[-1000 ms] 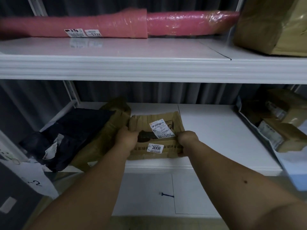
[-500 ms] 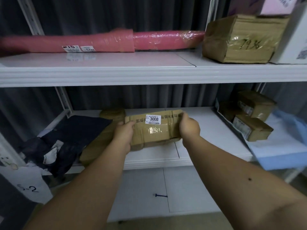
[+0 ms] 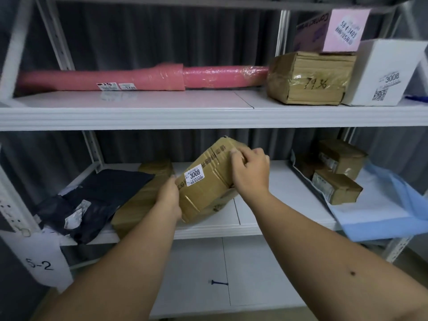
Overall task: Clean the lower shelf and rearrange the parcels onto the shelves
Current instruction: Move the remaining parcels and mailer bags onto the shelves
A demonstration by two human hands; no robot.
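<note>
A brown taped cardboard parcel (image 3: 206, 181) with a white "3008" sticker is tilted up above the front of the middle shelf (image 3: 273, 188). My left hand (image 3: 169, 195) grips its lower left end. My right hand (image 3: 250, 170) holds its raised upper right end. A black plastic mailer (image 3: 92, 200) and a flat brown parcel (image 3: 141, 200) lie to the left on the same shelf. The lower shelf (image 3: 194, 274) below shows a bare white board with a small dark mark.
The upper shelf (image 3: 208, 114) carries a long pink wrapped roll (image 3: 139, 77), a brown box marked "7936" (image 3: 310, 79), a white box (image 3: 389, 72) and a pink-labelled box (image 3: 342, 31). Small brown boxes (image 3: 335, 172) and a blue sheet (image 3: 382, 209) sit at the middle shelf's right.
The parcel has been lifted off the middle shelf and turned, its right end now raised. My right hand has shifted onto the top corner. The view has tilted upward.
</note>
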